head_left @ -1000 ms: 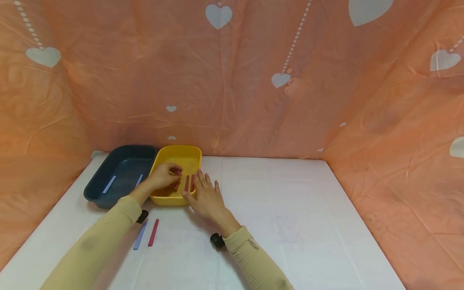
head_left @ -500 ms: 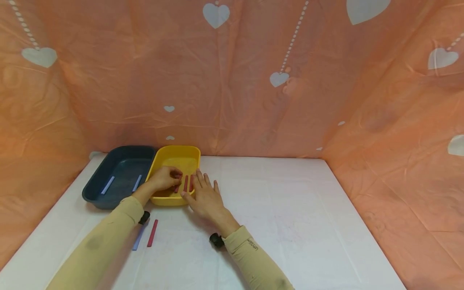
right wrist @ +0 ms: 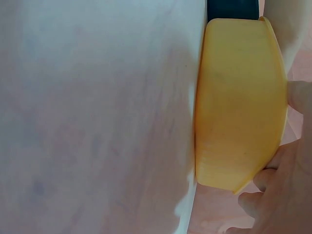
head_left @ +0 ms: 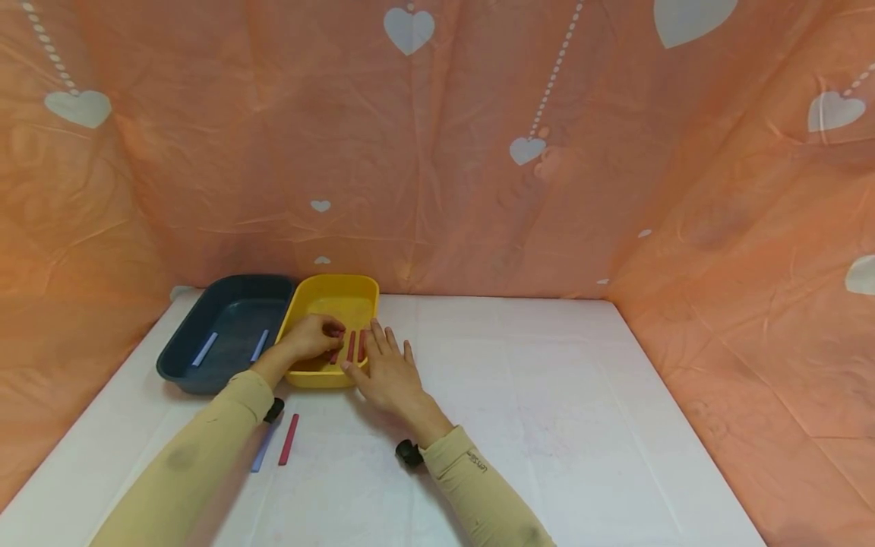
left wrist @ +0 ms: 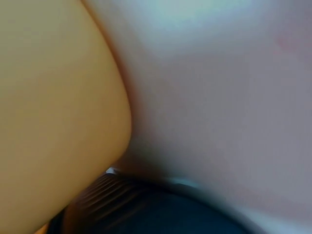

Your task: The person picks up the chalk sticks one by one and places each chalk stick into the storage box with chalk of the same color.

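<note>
My left hand [head_left: 311,338] reaches over the near-left side of the yellow tray [head_left: 331,380] and pinches a red stick [head_left: 333,357], partly hidden by the fingers. Two more red sticks, the nearer one a red stick [head_left: 352,346], lie to its right, roughly parallel. At the tray's right rim rests my right hand [head_left: 393,380], its fingers spread and fairly straight. In the right wrist view, that hand's thumb and fingers [right wrist: 258,180] touch the tray's rim. The left wrist view is blurred and does not show the left fingers.
A dark blue tray [head_left: 184,380] stands against the yellow one's left side, with two lilac sticks [head_left: 205,349] inside. On the white table [head_left: 547,418] in front lie a red stick [head_left: 289,439] and a lilac stick [head_left: 263,448], partly under the left wrist. An orange curtain [head_left: 437,190] closes the back and sides.
My left hand has moved slightly down and left, and the red stick in it now stands more in line with the other two. My right hand has stayed at the rim.
</note>
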`<state>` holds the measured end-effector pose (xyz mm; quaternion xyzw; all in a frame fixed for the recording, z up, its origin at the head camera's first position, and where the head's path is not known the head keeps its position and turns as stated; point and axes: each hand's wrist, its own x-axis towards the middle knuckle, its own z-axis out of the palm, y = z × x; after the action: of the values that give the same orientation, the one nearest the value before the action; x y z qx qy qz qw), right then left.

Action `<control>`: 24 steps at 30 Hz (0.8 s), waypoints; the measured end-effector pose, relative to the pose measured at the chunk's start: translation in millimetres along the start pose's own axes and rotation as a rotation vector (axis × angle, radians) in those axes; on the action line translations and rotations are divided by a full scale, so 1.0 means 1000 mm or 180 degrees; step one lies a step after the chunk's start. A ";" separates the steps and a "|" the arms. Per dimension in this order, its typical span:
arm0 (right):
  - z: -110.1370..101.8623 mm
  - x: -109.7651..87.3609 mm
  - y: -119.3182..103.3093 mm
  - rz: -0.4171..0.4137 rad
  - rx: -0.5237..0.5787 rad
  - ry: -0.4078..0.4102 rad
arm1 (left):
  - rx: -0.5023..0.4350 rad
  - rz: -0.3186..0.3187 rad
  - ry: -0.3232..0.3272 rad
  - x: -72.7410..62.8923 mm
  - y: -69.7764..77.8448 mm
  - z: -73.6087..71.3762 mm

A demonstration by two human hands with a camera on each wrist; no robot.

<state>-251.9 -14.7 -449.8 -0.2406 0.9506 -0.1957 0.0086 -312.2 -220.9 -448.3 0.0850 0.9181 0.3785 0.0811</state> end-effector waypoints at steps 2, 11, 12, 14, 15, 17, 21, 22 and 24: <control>0.001 0.000 0.000 0.0003 0.0005 0.0003 | 0.0051 0.0012 0.0024 0.000 0.000 0.000; 0.005 0.002 0.001 0.0025 0.0025 -0.0002 | 0.0066 0.0120 0.0173 -0.004 0.001 -0.004; 0.005 0.002 0.001 0.0021 0.0032 0.0001 | 0.0026 0.0122 0.0188 -0.005 0.003 -0.004; 0.005 0.002 0.001 0.0010 0.0024 0.0013 | -0.0053 0.0141 0.0223 -0.008 0.005 -0.005; 0.004 0.002 0.002 0.0003 0.0031 0.0016 | -0.0099 0.0143 0.0236 -0.010 0.006 -0.005; 0.004 0.002 0.002 -0.0003 0.0027 0.0006 | -0.0194 0.0137 0.0266 -0.013 0.009 -0.005; 0.004 0.002 0.002 -0.0002 0.0065 -0.0002 | -0.0385 0.0178 0.0305 -0.021 0.012 -0.005; 0.005 0.002 0.002 0.0002 0.0069 0.0001 | -0.0413 0.0194 0.0326 -0.024 0.013 -0.006; 0.005 0.002 0.002 0.0009 0.0076 -0.0002 | -0.0432 0.0229 0.0381 -0.029 0.013 -0.006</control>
<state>-254.0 -16.0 -454.5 -0.2392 0.9486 -0.2069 0.0120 -284.5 -222.1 -432.2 0.0894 0.8899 0.4469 0.0181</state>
